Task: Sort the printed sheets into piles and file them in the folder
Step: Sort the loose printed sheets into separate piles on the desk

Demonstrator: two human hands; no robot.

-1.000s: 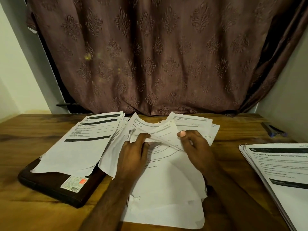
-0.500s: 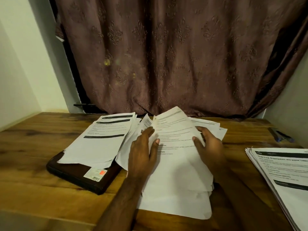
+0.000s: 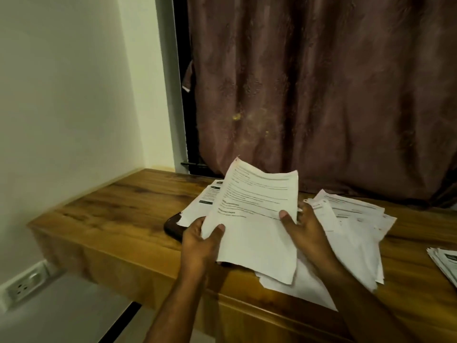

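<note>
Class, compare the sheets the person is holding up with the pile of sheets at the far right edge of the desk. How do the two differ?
The held sheets are lifted off the desk and tilted, gripped by the left hand and right hand; the right-edge pile lies flat, untouched. The held sheets show in full; the pile is cut off by the frame. Both are white printed paper.

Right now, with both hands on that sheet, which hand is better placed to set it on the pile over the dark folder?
Left. The left hand grips the sheet right beside the pile on the folder; the right hand would have to cross over.
</note>
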